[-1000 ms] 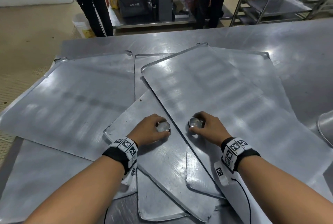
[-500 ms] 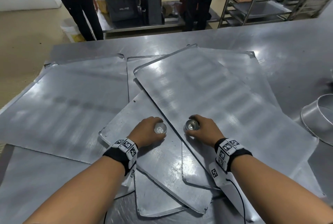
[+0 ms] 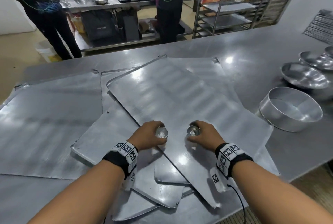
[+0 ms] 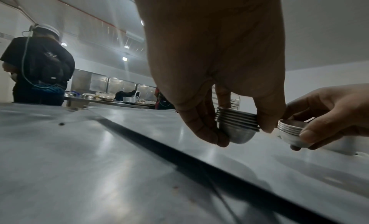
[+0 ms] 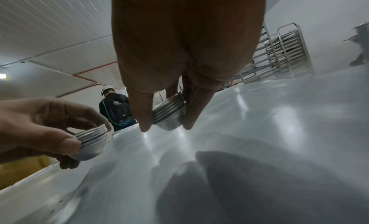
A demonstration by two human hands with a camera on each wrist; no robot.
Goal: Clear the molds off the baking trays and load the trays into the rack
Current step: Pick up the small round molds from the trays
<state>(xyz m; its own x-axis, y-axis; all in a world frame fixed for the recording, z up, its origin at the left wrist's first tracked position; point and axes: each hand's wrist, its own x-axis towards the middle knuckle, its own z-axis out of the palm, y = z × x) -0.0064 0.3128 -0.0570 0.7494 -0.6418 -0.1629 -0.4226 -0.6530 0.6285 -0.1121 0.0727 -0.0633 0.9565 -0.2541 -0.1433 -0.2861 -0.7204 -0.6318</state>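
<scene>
Several flat metal baking trays lie overlapped on the steel table; the top tray (image 3: pixel 180 94) slants across the middle. My left hand (image 3: pixel 153 136) grips a nested stack of small round metal molds (image 3: pixel 161 132) (image 4: pixel 237 126), held just above the trays. My right hand (image 3: pixel 200 134) grips a second stack of molds (image 3: pixel 193 131) (image 5: pixel 169 115) beside it, a short gap between the two. In the left wrist view the right hand's stack (image 4: pixel 291 132) shows at the right; in the right wrist view the left hand's stack (image 5: pixel 91 142) shows at the left. The tray rack (image 3: pixel 230 4) stands beyond the table.
A round cake tin (image 3: pixel 290 108) and shallow metal bowls (image 3: pixel 304 76) sit on the table at the right. Two people (image 3: pixel 45 7) stand beyond the table by another steel bench (image 3: pixel 111 2) carrying bowls. A white bucket (image 3: pixel 46 50) is on the floor at left.
Both hands have lifted their stacks of molds slightly and moved apart. The head view has tilted up, so the cake tin and bowls at the right came into sight.
</scene>
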